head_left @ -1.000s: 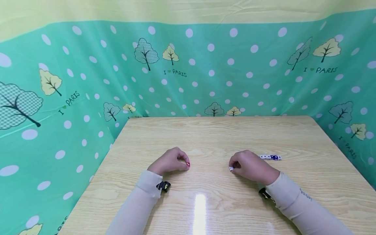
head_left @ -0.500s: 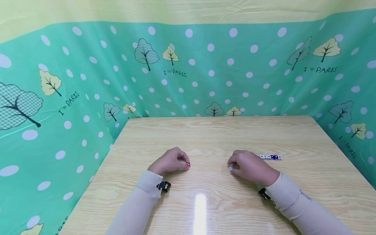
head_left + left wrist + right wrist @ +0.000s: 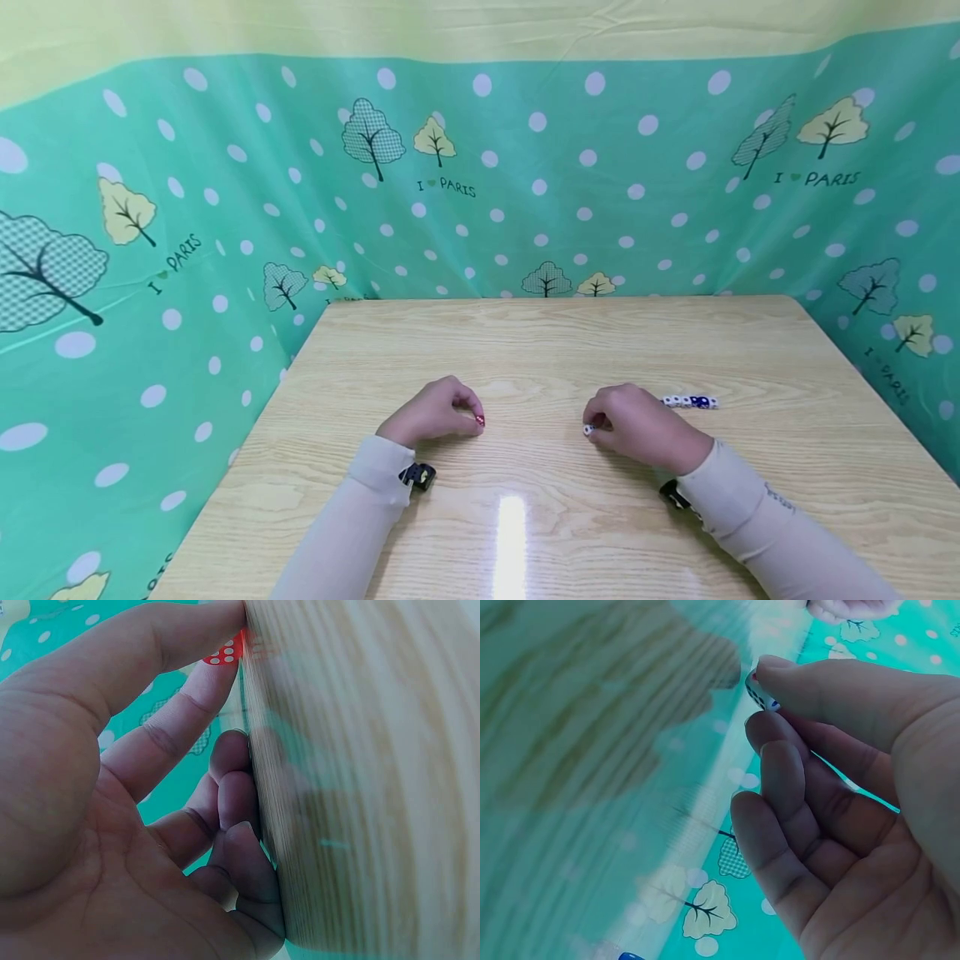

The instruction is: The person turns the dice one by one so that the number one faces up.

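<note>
My left hand (image 3: 431, 412) pinches a red die (image 3: 480, 421) between thumb and index finger, low over the table. In the left wrist view, the red die (image 3: 223, 652) shows white pips at the tabletop, and the other fingers curl against the wood. To the right, my right hand (image 3: 645, 423) pinches a white die (image 3: 588, 430) between its thumb and fingers. Seen from the right wrist, that white die (image 3: 760, 691) is tilted, with dark pips and a bit of red, partly covered by the thumb.
Just beyond the right hand, a row of several white and blue dice (image 3: 690, 402) lies on the wood-grain table (image 3: 525, 350). A green dotted cloth (image 3: 540, 167) surrounds the table at the back and sides. A bright light reflection (image 3: 511, 542) falls on the front.
The right fingers spread slightly, then drew together again, and the white die has turned to show a different face. The left hand and red die have stayed put.
</note>
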`<action>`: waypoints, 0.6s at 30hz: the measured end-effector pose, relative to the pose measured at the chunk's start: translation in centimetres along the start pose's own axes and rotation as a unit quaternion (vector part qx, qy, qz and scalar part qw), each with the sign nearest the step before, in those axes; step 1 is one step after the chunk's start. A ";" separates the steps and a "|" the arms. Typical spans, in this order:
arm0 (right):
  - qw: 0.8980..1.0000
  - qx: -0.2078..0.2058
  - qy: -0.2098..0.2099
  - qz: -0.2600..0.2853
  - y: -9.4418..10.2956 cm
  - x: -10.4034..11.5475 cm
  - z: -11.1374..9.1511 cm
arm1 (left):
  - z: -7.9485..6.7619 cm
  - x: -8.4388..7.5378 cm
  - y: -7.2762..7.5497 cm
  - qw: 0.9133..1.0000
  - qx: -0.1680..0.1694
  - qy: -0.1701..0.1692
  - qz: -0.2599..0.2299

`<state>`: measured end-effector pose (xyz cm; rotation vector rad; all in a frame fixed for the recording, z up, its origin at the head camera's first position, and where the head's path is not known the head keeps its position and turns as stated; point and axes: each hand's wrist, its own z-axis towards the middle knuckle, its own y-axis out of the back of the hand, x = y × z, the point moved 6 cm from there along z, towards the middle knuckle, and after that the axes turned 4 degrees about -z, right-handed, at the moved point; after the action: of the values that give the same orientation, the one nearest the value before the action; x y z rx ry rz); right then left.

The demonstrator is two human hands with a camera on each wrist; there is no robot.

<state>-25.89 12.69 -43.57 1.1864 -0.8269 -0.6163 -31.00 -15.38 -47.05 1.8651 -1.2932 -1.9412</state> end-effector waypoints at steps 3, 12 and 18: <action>1.000 0.007 -0.008 0.011 0.0 -0.1 0.0 | 0.0 0.0 0.0 1.000 0.000 0.000 -0.003; 0.999 0.019 -0.014 0.040 -0.2 -0.3 0.0 | 0.0 0.1 0.1 1.000 -0.002 -0.002 -0.001; 0.999 0.024 -0.021 0.040 -0.4 -0.7 0.0 | 0.0 0.0 0.0 1.000 -0.002 -0.002 0.001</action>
<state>-26.30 13.17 -44.11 1.1812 -0.9245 -0.5588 -31.02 -15.42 -47.04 1.8587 -1.2906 -1.9470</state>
